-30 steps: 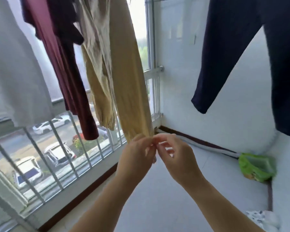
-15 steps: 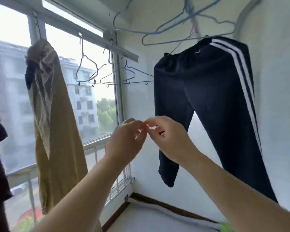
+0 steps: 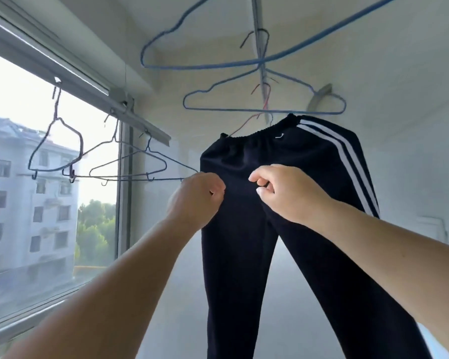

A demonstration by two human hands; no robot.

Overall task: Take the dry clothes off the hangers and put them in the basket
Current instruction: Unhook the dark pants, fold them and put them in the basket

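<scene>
Navy trousers (image 3: 246, 216) hang just beyond both curled, empty hands, left hand (image 3: 196, 196) and right hand (image 3: 287, 193); best grip the waistband above them, lifting it off its hanger.

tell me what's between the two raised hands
Head view: between the left hand and the right hand shows only the dark navy white-striped track trousers, hanging behind them.

Trousers (image 3: 283, 229) hang centre-right from a hanger (image 3: 246, 125) on the overhead rail (image 3: 259, 47). Two empty hangers (image 3: 265, 104) hang above them. More empty hangers (image 3: 101, 167) hang left, before the window (image 3: 36, 177). Left hand (image 3: 196, 196) and right hand (image 3: 285, 191) sit near, before the trousers' upper part.
</scene>
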